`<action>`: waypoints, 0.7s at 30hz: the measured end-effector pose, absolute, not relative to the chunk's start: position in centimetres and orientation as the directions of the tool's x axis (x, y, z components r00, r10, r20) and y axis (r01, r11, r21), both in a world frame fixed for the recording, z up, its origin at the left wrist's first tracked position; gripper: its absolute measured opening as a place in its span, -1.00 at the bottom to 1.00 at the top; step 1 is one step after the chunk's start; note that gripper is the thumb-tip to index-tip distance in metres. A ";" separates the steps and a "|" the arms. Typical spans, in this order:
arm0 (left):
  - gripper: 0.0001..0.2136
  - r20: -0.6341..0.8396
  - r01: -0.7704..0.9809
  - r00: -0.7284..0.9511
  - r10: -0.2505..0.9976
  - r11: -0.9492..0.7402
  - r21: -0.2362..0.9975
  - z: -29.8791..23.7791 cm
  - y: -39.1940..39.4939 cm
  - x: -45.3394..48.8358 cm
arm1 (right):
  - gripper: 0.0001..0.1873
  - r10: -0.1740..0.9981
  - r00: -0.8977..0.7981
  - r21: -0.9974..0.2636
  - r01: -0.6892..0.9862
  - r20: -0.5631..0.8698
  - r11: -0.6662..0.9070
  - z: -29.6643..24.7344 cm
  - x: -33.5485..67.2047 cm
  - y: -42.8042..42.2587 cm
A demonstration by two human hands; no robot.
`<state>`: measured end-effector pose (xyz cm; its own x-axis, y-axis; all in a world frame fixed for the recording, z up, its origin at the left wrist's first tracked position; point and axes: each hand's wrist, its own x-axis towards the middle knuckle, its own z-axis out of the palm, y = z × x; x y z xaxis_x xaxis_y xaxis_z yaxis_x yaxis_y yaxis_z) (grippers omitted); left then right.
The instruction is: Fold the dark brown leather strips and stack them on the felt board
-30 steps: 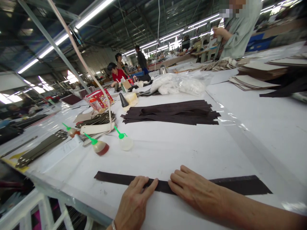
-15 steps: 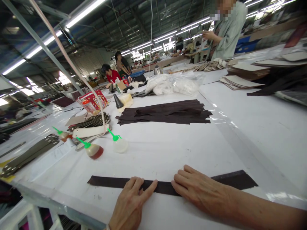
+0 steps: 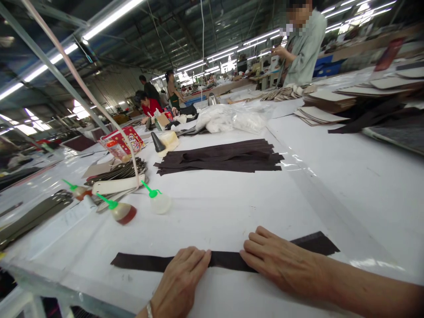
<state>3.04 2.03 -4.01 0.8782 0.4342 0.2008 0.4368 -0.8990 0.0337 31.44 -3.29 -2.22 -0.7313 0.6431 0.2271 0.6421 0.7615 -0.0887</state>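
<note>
A long dark brown fabric strip (image 3: 228, 259) lies across the white tabletop close to me. It looks narrower toward its left end and wider at its right end. My left hand (image 3: 182, 276) is closed on the strip left of its middle, fingers together and pressed to it. Right of the middle, my right hand (image 3: 276, 256) grips the strip with curled fingers, and the wrist and forearm cover part of it. Beyond the hands, a stack of similar dark strips (image 3: 218, 157) rests flat on the table.
Squeeze bottles with green nozzles, one clear (image 3: 160, 202) and one with reddish liquid (image 3: 124, 213), stand at left. Behind them are strap pieces (image 3: 117, 183). A plastic bag (image 3: 232, 118) lies farther back, stacked panels (image 3: 327, 100) at right. A person (image 3: 304, 48) stands across the table.
My left hand's fingers have drawn together on the strip; the index finger was apart before. My right hand stays nearly in place. The whole view has shifted slightly.
</note>
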 end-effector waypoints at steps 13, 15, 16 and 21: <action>-0.63 0.218 0.551 0.751 0.623 -0.773 0.315 -1.9 0.0 10.4 | -0.87 0.748 -0.643 -0.158 0.731 0.164 0.663 -2.1 31.5 -3.4; -0.65 0.205 0.549 0.742 0.638 -0.755 0.359 -2.7 -0.3 11.1 | -0.91 0.768 -0.623 -0.182 0.746 0.147 0.640 -2.1 31.5 -3.5; -0.65 0.223 0.541 0.738 0.637 -0.756 0.370 -3.1 -0.5 11.2 | -0.93 0.771 -0.621 -0.191 0.747 0.140 0.637 -2.1 31.5 -3.6; -0.66 0.333 0.493 0.734 0.592 -0.802 0.338 -4.2 -0.5 9.8 | -0.90 0.776 -0.629 -0.252 0.743 0.051 0.620 -1.5 32.5 -3.8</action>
